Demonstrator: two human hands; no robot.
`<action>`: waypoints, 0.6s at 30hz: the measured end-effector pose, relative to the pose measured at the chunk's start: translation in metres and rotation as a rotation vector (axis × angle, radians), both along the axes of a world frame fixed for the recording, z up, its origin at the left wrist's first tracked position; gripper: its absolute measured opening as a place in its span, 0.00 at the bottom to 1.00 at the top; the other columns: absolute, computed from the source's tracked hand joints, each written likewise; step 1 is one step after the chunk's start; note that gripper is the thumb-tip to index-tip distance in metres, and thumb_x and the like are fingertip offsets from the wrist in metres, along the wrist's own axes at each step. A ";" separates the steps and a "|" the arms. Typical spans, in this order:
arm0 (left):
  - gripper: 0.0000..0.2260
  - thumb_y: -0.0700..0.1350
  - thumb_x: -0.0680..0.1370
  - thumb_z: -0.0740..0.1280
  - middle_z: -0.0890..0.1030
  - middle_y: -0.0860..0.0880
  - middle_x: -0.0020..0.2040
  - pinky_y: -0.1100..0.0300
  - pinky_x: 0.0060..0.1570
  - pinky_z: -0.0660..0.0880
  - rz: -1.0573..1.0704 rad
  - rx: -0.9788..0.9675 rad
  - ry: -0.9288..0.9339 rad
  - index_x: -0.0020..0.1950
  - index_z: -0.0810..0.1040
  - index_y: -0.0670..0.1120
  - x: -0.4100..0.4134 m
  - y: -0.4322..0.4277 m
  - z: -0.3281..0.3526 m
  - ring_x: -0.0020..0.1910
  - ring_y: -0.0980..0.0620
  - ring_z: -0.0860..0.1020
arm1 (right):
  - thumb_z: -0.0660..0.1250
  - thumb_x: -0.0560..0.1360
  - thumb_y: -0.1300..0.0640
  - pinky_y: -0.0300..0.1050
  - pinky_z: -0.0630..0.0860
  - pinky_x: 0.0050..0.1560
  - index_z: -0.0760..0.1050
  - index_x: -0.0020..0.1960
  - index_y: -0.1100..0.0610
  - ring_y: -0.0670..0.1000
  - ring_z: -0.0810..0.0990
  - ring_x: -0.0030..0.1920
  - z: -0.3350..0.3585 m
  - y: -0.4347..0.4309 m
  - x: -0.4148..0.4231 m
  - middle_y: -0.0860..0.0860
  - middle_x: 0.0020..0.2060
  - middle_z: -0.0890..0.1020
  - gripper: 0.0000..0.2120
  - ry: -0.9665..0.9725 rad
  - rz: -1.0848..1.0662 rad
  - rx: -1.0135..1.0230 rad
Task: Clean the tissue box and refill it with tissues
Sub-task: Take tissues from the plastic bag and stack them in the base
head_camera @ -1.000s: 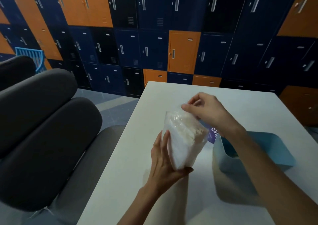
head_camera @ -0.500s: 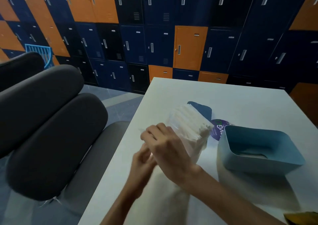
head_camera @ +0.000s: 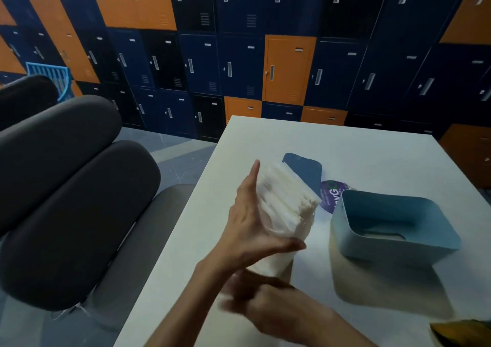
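While the tissue stack (head_camera: pixel 287 203) is held clear of the table (head_camera: pixel 372 155), tilted with its fanned top edge toward the lockers (head_camera: pixel 289 68), it sits just left of the tissue box (head_camera: pixel 372 251) and does not touch it. The left hand (head_camera: pixel 249 227) carries the stack. Its fingers lie straight up the stack's left face and its thumb crosses the lower front, so the stack is clamped between thumb and fingers. This hold leaves the top and right side free, which is judged to suit stripping off a thin clear wrapper that appears to cling round the lower part. The right hand (head_camera: pixel 268 301) is below the stack's near end and blurred by motion, so it cannot be told whether its fingers hold wrapper or nothing. The tissue box stands on the table to the right with its mouth up, placed to receive the stack. A pale flat piece lies on its floor, nature unclear. Its dark blue lid (head_camera: pixel 303 168) lies flat beyond the stack, evidently set aside to keep the opening free. A purple printed label (head_camera: pixel 332 195) lies between lid and box. A yellow item (head_camera: pixel 465 330) shows at the near right edge, unidentified. Grey cushions (head_camera: pixel 66 187) stand left of the table.
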State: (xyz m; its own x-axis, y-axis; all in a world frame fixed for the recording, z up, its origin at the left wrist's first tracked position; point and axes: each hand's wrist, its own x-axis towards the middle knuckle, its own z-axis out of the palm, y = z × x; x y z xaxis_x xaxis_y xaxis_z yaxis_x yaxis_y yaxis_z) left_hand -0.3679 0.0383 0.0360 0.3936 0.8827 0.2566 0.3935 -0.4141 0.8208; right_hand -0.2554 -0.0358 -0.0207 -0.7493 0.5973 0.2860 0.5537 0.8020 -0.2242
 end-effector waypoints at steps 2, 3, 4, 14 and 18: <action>0.61 0.57 0.59 0.81 0.48 0.71 0.71 0.59 0.71 0.58 0.037 -0.042 -0.078 0.74 0.37 0.64 0.000 0.001 -0.007 0.71 0.70 0.51 | 0.65 0.70 0.65 0.38 0.78 0.54 0.83 0.48 0.56 0.46 0.82 0.52 0.009 -0.008 0.028 0.50 0.46 0.85 0.12 0.305 -0.093 -0.015; 0.62 0.55 0.59 0.82 0.48 0.69 0.72 0.58 0.71 0.58 0.045 -0.057 -0.104 0.74 0.37 0.65 -0.001 0.001 -0.008 0.72 0.68 0.51 | 0.66 0.69 0.65 0.35 0.77 0.52 0.83 0.45 0.55 0.44 0.82 0.50 0.021 -0.012 0.040 0.48 0.45 0.85 0.10 0.492 -0.209 -0.026; 0.62 0.54 0.58 0.82 0.48 0.66 0.73 0.57 0.72 0.58 0.040 -0.068 -0.126 0.74 0.36 0.65 -0.002 0.002 -0.009 0.74 0.66 0.51 | 0.66 0.69 0.65 0.36 0.77 0.48 0.82 0.41 0.54 0.45 0.83 0.46 0.031 -0.013 0.053 0.46 0.41 0.84 0.09 0.692 -0.358 -0.050; 0.65 0.52 0.55 0.83 0.47 0.78 0.68 0.76 0.62 0.62 0.040 -0.151 -0.210 0.74 0.37 0.64 0.002 0.007 -0.033 0.69 0.75 0.51 | 0.74 0.63 0.62 0.37 0.76 0.54 0.68 0.68 0.48 0.45 0.78 0.60 0.041 0.053 0.076 0.44 0.59 0.80 0.35 1.014 -0.416 -1.004; 0.58 0.54 0.54 0.83 0.60 0.57 0.73 0.51 0.63 0.74 0.107 -0.182 -0.201 0.73 0.49 0.61 0.004 0.011 -0.049 0.72 0.55 0.64 | 0.72 0.66 0.62 0.37 0.77 0.51 0.73 0.60 0.48 0.43 0.81 0.54 0.019 0.053 0.069 0.43 0.53 0.83 0.25 1.027 -0.468 -1.018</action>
State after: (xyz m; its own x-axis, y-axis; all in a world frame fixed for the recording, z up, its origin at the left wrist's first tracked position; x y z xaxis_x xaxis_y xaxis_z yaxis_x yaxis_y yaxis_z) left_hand -0.3643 0.0491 -0.0128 0.2531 0.9552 0.1536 0.2494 -0.2178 0.9436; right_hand -0.1867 0.0171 -0.0013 -0.1807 0.9765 -0.1178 -0.0295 -0.1251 -0.9917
